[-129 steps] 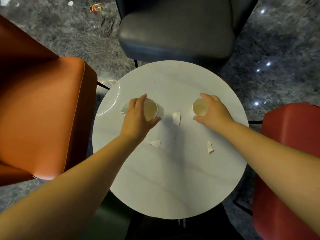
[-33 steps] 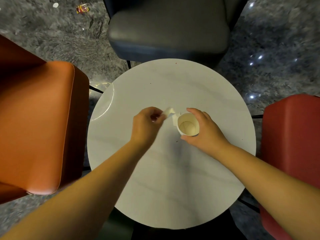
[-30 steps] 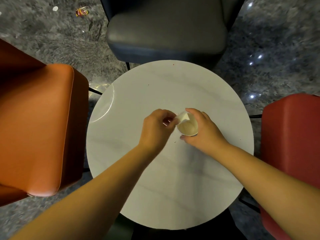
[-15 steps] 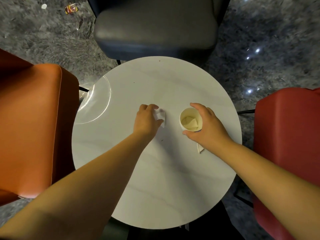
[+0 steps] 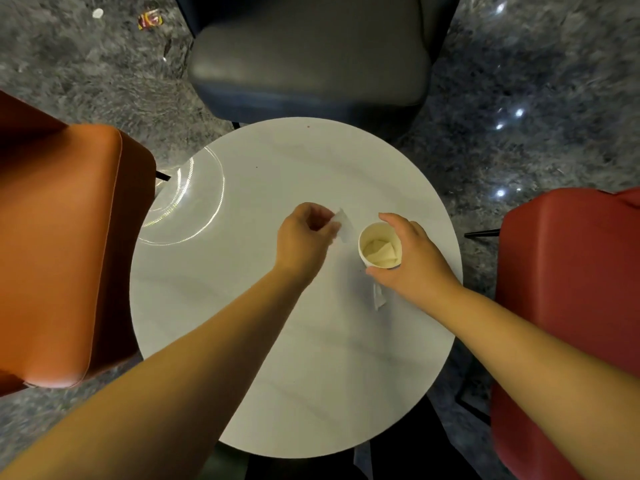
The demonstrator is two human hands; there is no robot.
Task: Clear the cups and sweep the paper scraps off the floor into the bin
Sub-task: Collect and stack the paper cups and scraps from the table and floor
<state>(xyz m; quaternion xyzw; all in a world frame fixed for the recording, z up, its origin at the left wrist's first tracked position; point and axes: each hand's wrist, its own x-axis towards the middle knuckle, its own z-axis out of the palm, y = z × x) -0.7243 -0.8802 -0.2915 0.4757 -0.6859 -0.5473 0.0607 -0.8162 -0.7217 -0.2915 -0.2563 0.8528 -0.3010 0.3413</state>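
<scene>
Item one: my left hand (image 5: 304, 239), fingertips pinching a white torn paper scrap (image 5: 343, 226) lifted just above the tabletop, at nine o'clock of the cup. Item two: my right hand (image 5: 412, 261), thumb and fingers curled round a white paper cup (image 5: 380, 244) held upright near table centre, with a folded scrap (image 5: 382, 252) lying inside it. Item three: another small white scrap (image 5: 378, 298) flat on the table at six o'clock of the cup, partly under my right wrist. Item four: round white marble-look table (image 5: 242, 306). Surrounding: grey padded chair (image 5: 308, 57) at twelve o'clock, orange chair (image 5: 59, 251) at nine, red chair (image 5: 568, 306) at three. Litter: one coloured wrapper (image 5: 149, 20) on the dark speckled floor (image 5: 536, 81) at eleven.
</scene>
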